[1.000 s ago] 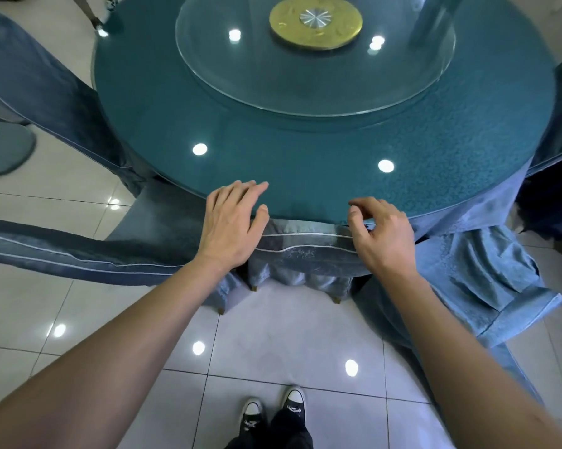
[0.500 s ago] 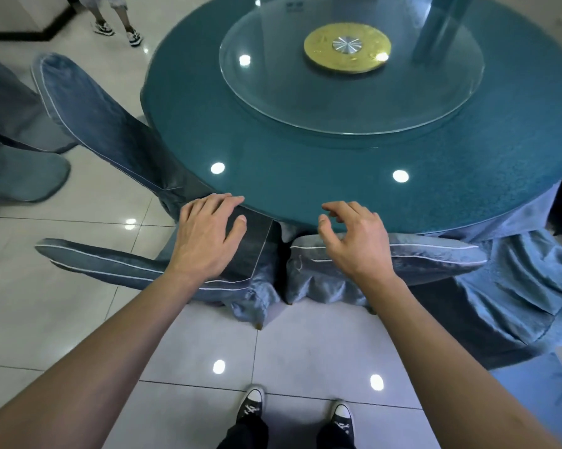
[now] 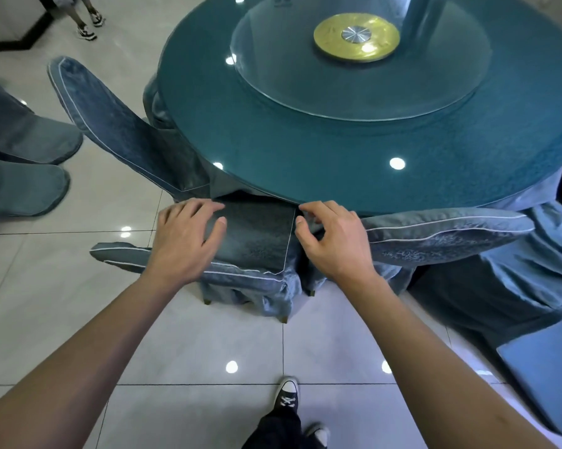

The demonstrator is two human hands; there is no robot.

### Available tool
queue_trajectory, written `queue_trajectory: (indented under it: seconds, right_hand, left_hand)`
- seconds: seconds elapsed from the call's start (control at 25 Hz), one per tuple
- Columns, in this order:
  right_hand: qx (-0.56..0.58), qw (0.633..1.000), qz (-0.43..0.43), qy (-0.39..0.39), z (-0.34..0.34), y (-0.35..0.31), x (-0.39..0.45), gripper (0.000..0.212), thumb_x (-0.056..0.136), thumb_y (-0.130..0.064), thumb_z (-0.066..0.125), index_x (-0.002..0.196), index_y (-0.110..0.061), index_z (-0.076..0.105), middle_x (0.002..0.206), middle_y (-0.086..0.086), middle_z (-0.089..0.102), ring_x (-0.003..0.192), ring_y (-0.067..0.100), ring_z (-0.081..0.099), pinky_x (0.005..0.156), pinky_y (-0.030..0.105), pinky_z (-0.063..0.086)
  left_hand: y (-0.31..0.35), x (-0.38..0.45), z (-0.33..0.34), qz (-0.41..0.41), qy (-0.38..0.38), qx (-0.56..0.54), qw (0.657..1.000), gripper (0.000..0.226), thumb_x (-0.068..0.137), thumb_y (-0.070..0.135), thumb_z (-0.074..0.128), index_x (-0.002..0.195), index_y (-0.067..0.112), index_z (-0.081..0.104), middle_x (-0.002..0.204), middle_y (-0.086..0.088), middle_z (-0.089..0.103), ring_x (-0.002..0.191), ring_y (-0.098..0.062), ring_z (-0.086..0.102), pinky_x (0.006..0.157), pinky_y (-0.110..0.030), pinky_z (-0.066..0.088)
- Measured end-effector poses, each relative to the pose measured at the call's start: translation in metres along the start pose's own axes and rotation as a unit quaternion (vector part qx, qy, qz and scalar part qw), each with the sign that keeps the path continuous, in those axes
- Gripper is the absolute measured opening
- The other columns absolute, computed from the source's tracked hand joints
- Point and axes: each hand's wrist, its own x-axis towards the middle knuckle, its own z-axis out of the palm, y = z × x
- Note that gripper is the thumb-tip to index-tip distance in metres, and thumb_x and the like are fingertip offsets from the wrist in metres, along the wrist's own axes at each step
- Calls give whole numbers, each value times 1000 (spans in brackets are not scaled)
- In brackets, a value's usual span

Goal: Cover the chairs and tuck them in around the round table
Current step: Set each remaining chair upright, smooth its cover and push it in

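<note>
The covered chair sits at the desk's near edge, half tucked. The left hand rests flat on it; the right hand, loosely curled, holds nothing. Pushing evenly with both should keep it straight.

The round table has a shiny blue-green top, and a round glass plate with a gold middle sits on it. Covered chairs stand on the pale tiled floor

Banquet hall: lazy-Susan table, covered chairs
</note>
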Motion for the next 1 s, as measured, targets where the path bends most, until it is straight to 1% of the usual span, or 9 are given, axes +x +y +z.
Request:
queue_trajectory:
  seconds: [0.2, 0.36, 0.44, 0.52, 0.68, 0.88, 1.0]
  right_hand:
    - [5, 999, -24, -48, 26, -35, -27, 31, 94, -39, 56, 115, -21, 69, 98, -2, 68, 89, 22, 62, 87, 38, 44]
    - [8, 988, -48, -149, 49, -55, -53, 37, 97, -51, 46, 121, -29, 64, 114, -7, 64, 106, 18, 58, 94, 39, 40]
    - [8, 984, -50, -174, 60, -60, -68, 40, 98, -56, 40, 121, -31, 62, 114, -9, 63, 107, 17, 56, 95, 39, 40]
    - [8, 983, -49, -175, 68, -63, -79, 41, 98, -57, 37, 120, -32, 61, 110, -9, 63, 103, 17, 56, 93, 37, 41]
    - [-17, 986, -49, -157, 79, -70, -94, 43, 97, -56, 40, 125, -31, 60, 114, -6, 65, 105, 18, 57, 93, 36, 41]
    - [-3, 996, 3, -90, 90, -83, -107, 37, 96, -50, 49, 123, -28, 62, 109, -6, 66, 101, 20, 59, 92, 38, 45]
    - [-4, 998, 9, -58, 97, -95, -104, 38, 95, -47, 53, 124, -25, 63, 108, -3, 66, 100, 22, 59, 91, 40, 46]
  left_hand:
    - [-48, -24, -4, -19, 16, 7, 1000, 49, 97, 49, 22, 121, 27, 59, 125, 1, 62, 117, -25, 53, 104, -45, 32]
    - [-67, -41, 3, -27, 3, 4, 1000, 49, 96, 47, 23, 119, 25, 60, 124, 1, 63, 116, -27, 54, 104, -46, 33]
    - [-76, -50, 11, -24, -4, 7, 1000, 47, 95, 46, 25, 118, 25, 60, 123, 0, 63, 115, -27, 54, 104, -46, 33]
    - [-85, -57, 21, 1, -3, 27, 1000, 47, 96, 46, 26, 119, 24, 61, 124, -1, 62, 116, -27, 51, 106, -46, 31]
    - [-96, -56, 33, 37, 1, 33, 999, 46, 98, 48, 27, 120, 24, 61, 130, -4, 54, 124, -27, 44, 115, -48, 23]
    - [-101, -56, 39, 49, 8, 13, 999, 44, 97, 49, 28, 119, 28, 59, 133, -3, 49, 129, -26, 39, 118, -46, 16]
    - [-101, -57, 37, 52, 0, 5, 999, 45, 97, 49, 28, 121, 28, 59, 136, -3, 49, 132, -27, 39, 120, -47, 14]
